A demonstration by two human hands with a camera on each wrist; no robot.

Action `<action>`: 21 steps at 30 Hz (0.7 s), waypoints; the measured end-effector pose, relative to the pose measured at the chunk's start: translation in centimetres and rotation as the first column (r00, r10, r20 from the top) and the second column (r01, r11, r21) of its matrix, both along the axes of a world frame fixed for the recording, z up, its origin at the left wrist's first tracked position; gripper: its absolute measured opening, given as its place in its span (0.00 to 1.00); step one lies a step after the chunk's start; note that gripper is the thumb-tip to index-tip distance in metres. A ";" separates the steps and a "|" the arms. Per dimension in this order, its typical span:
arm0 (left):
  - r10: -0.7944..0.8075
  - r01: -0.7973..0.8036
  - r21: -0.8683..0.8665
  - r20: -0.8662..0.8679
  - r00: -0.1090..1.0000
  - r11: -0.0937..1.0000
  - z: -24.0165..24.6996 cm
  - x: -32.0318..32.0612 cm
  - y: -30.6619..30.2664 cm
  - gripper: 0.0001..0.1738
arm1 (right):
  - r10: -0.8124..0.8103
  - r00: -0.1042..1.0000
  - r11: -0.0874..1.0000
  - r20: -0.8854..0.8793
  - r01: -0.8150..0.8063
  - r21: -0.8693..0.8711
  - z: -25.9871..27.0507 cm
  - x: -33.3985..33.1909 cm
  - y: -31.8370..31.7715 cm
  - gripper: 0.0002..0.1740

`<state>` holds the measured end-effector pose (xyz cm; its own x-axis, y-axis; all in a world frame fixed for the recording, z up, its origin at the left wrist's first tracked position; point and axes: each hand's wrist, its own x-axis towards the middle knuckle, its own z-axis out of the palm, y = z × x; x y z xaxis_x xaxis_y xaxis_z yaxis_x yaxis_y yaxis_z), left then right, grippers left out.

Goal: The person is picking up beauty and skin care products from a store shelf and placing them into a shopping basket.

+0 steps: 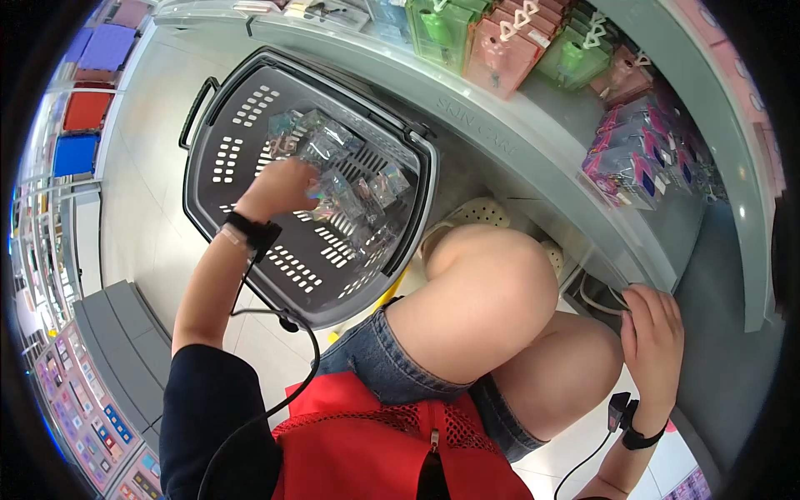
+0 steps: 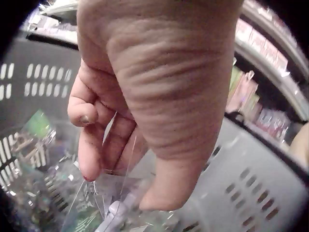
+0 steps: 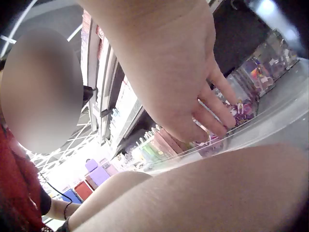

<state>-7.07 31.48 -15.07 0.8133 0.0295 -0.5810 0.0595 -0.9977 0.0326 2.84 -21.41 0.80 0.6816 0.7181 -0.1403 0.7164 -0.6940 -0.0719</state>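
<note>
In the head view, the left hand (image 1: pixel 285 185) is down inside the grey basket (image 1: pixel 242 133), over a pile of clear packets (image 1: pixel 333 142). Seen from the left wrist, that hand (image 2: pixel 145 96) has curled fingers, and a clear packet (image 2: pixel 113 193) with a pale item inside lies between its thumb and fingertips; the exact contact is partly hidden. Beside the knee, the right hand (image 1: pixel 654 342) holds nothing, its fingers loosely bent near the shelf edge. The right wrist view shows this hand (image 3: pixel 174 77) with fingers spread in front of purple packets (image 3: pixel 241 111).
A grey shelf (image 1: pixel 533 158) curves past the basket's right side, with green pouches (image 1: pixel 442 33), pink pouches (image 1: pixel 504 50) and purple-pink packets (image 1: pixel 633 158). Bent knees (image 1: pixel 492 292) are just right of the basket. Dark cables hang from both wrists. Grey drawers (image 1: pixel 125 342) stand at left.
</note>
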 end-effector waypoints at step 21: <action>0.194 0.507 -0.679 0.680 0.707 0.530 22.2 -1.3 -20.7 0.24 | 0.198 0.947 0.802 -0.252 -0.009 0.597 5.2 -4.6 6.8 0.25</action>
<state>-8.41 10.73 7.08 0.8762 -0.3064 0.3719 -0.4802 -0.4904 0.7272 -1.80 -14.64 5.98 0.5942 0.7903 0.1496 0.6616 -0.3746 -0.6496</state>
